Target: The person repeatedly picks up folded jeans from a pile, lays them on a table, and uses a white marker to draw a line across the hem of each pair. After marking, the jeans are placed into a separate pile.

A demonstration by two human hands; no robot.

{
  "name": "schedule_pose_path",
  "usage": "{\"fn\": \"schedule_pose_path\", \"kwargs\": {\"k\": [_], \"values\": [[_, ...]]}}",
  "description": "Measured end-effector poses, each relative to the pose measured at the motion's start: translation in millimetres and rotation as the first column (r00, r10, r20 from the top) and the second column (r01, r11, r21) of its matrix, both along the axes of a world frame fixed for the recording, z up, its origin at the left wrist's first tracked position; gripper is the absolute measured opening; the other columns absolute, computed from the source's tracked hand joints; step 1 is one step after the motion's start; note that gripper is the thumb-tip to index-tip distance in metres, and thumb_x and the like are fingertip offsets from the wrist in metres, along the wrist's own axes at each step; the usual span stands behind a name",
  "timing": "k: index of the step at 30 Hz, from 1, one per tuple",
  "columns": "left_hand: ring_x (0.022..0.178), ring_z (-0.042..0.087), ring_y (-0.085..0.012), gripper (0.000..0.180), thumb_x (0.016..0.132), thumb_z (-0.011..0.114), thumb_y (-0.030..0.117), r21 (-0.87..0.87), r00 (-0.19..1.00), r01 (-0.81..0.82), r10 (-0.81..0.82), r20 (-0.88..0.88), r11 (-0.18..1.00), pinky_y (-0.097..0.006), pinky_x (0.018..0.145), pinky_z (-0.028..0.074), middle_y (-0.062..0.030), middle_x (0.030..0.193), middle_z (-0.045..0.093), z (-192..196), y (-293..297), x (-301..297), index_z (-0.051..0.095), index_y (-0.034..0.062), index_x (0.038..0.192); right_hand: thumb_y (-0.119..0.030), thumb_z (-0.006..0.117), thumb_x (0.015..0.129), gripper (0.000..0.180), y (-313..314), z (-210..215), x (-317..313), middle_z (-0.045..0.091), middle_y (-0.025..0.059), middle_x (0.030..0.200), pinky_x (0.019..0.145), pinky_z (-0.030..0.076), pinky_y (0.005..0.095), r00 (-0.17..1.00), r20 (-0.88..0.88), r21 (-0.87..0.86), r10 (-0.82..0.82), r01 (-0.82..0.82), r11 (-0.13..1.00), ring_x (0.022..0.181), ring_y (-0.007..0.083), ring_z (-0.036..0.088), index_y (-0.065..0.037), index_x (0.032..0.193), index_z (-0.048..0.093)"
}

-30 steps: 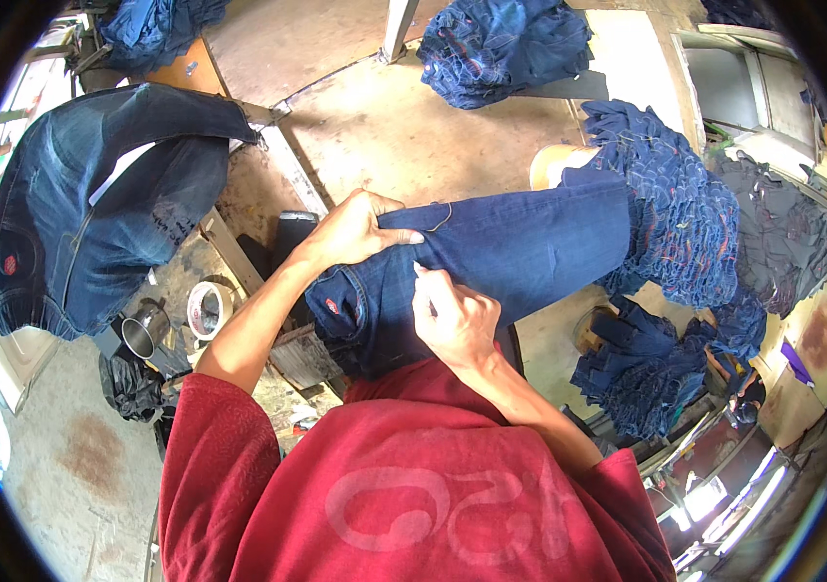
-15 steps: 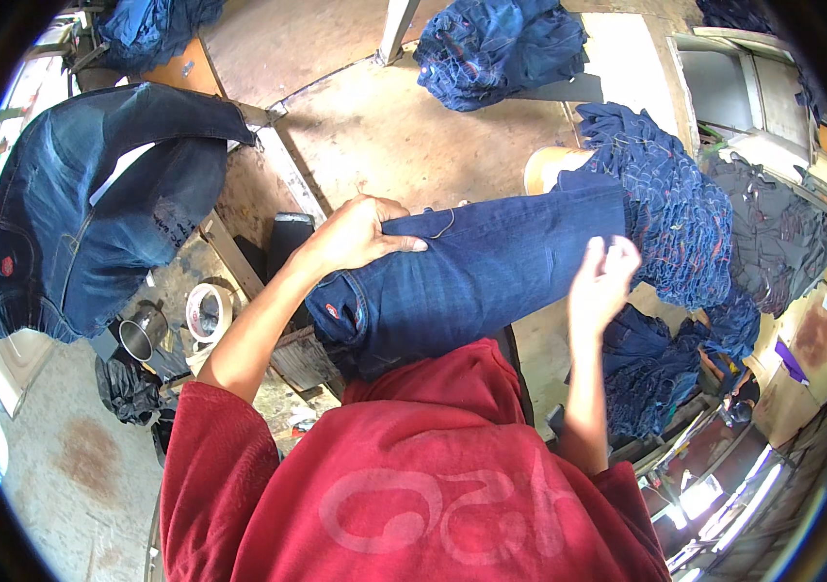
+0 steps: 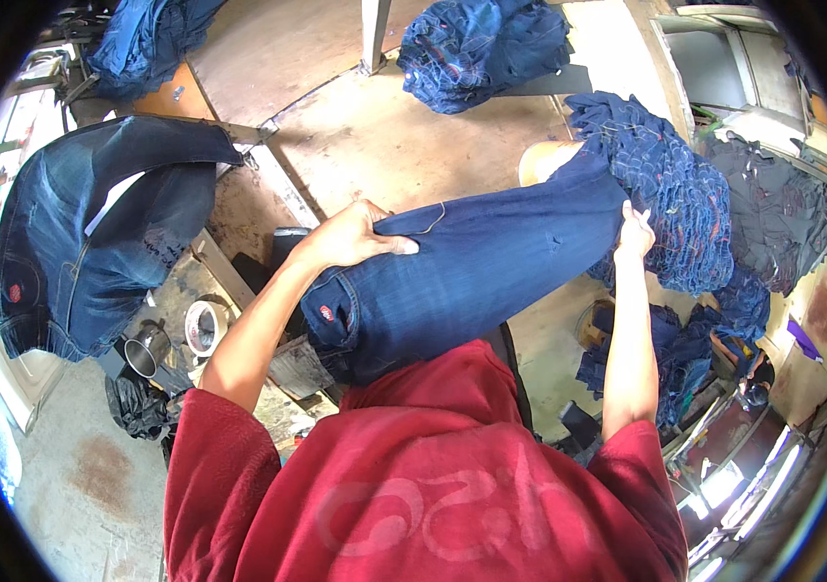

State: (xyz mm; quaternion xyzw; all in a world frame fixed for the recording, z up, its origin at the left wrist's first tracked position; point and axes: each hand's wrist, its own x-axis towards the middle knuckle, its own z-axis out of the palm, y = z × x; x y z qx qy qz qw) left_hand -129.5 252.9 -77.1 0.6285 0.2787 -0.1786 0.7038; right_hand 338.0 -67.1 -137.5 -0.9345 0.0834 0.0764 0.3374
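A pair of dark blue jeans (image 3: 481,272) lies folded lengthwise across my front, its waist end with a small red patch at the left. My left hand (image 3: 360,236) is closed on the far edge near the waist end, thumb on top and fingers partly hidden. At the other end my right hand (image 3: 635,231) pinches the corner of the leg, fingers curled. A loose thread hangs over the far edge beside my left thumb. Just past my right hand lies a heap of blue denim (image 3: 675,209) with orange threads.
Another pair of jeans (image 3: 74,233) drapes at the left. Below it are a metal cup (image 3: 146,349) and a tape roll (image 3: 207,327). A denim bundle (image 3: 481,53) lies at the far side, dark grey cloth (image 3: 772,209) at the right. A post (image 3: 372,39) stands at the back.
My right hand has moved right and taken hold of the leg end, where before it hovered with fingers apart. The cloth is now stretched further right; my left hand keeps its grip.
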Motion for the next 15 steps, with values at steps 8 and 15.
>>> {"fn": "schedule_pose_path", "kwargs": {"k": [8,15], "values": [[0.088,0.069,-0.0079,0.035,0.097,0.085,0.027,0.119,0.991,-0.075,0.061,0.116,0.99,-0.033,0.084,0.06,-0.0077,0.1,0.084,-12.8,-3.6,-1.7,0.081,-0.0028,0.116,-0.015,0.067,0.108,0.023,59.7,110.0,-143.4,0.07,0.0187,0.115,0.092,0.053,0.0396,0.866,0.114,-0.045,0.487,-0.486,0.873,0.102,0.0262,0.068,0.0,0.118,0.052],[0.094,0.069,-0.0089,0.034,0.098,0.084,0.024,0.096,0.989,-0.021,0.006,0.15,0.995,-0.034,0.09,0.059,-0.0094,0.107,0.084,-20.8,1.7,-1.1,0.08,-0.0027,0.119,-0.007,0.076,0.096,0.025,114.6,135.9,-354.2,0.078,0.0084,0.085,0.059,0.059,0.0369,0.363,0.146,0.08,0.92,-0.931,0.355,0.066,0.0252,0.074,-0.008,0.12,0.075]]}}
